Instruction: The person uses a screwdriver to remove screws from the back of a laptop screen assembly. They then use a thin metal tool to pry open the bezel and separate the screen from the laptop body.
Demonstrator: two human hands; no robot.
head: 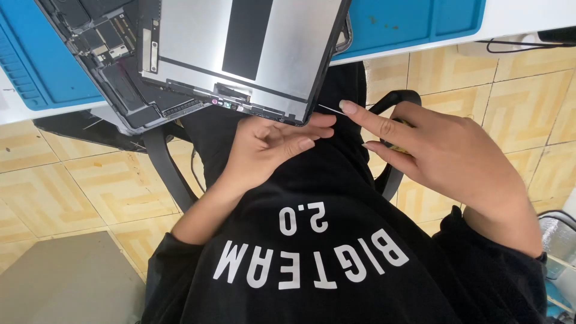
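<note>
An opened tablet body (99,48) with exposed boards lies over the table's near edge. Its display panel (198,42), silver back up, is folded over beside it and still joined by flex cables at the lower edge. My left hand (270,144) rests below the panel's near corner, thumb tip touching that corner, fingers loosely curled with nothing in them. My right hand (444,156) pinches a thin pointed metal tool (329,108), index finger stretched along it. The tool's tip points at the panel's corner, just short of it.
A blue work mat (414,18) covers the white table (528,18). A black chair arm (396,99) curves beneath my right hand. A dark cable (510,45) trails off the table at right. A grey box (66,282) stands on the tiled floor (78,180).
</note>
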